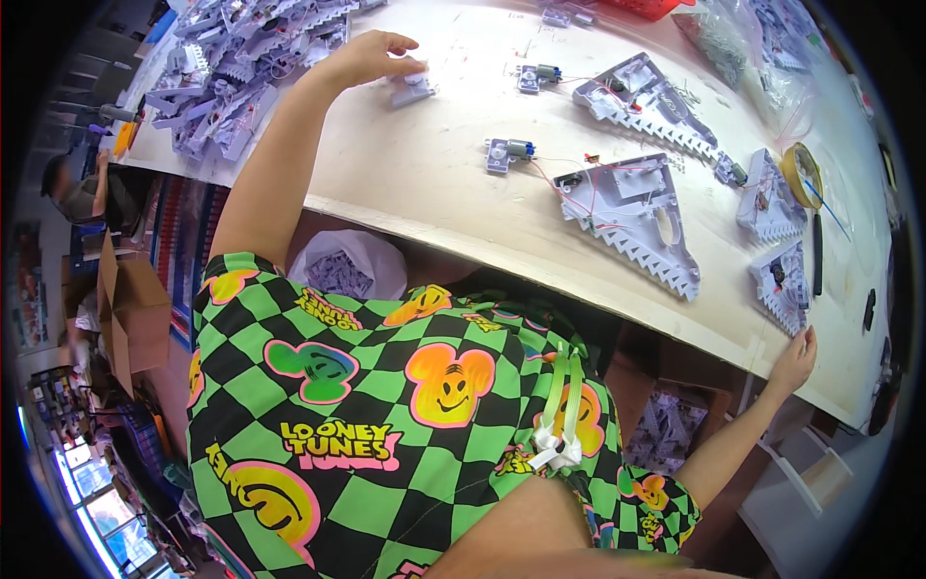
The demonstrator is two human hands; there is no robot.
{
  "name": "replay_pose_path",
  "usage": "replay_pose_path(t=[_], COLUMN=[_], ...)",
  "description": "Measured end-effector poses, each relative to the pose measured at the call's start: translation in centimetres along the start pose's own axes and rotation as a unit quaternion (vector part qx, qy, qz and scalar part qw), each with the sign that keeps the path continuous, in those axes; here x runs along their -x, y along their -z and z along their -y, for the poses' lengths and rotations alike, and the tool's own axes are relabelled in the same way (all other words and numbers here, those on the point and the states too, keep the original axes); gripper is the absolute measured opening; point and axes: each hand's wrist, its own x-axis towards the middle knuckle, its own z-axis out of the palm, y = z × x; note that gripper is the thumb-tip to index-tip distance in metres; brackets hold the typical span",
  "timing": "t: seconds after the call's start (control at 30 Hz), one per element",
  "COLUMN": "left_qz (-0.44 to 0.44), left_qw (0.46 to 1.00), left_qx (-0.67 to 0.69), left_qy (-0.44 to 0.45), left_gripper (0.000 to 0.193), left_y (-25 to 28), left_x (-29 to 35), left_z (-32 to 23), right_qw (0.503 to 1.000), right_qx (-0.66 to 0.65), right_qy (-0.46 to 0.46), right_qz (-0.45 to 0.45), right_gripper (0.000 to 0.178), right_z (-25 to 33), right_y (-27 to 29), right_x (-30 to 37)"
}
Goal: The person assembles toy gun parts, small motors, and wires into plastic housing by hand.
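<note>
My left hand reaches over the far left part of the table, thumb and fingertips closed on a small grey plastic part; the fingers partly hide its top. At the right front edge of the table is my right hand, its fingers loosely stretched and nothing seen in them. Its fingertips are beside the lower tip of a grey toothed plastic housing. Between my hands lie two larger triangular toothed housings, one nearer and one farther. Wires link them to small motor units, one nearer and one farther.
A big heap of grey toothed parts covers the far left corner. At right are another housing, a tape roll and a black stick. Below the table edge sits a white bag of parts. Another person is at far left.
</note>
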Motion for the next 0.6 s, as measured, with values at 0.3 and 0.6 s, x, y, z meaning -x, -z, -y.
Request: replay_pose_path(t=[0.3,0.6], left_qz=[0.012,-0.119], left_qw=[0.993,0.967], left_qx=[0.083,0.209], left_qy=[-0.087,-0.085], left_gripper=[0.035,0.039], left_y=[-1.6,-1.6], left_x=[-1.1,-3.4], left_z=[0.1,-4.6], right_qw=[1.000,1.000], right_qx=[-0.016,0.025], right_qy=[0.005,0.002], right_qz=[0.023,0.005], right_gripper=[0.040,0.027], right_z=[-3.4,1.4], right_y=[-3.0,-2.9], right_x=[-1.1,-2.4])
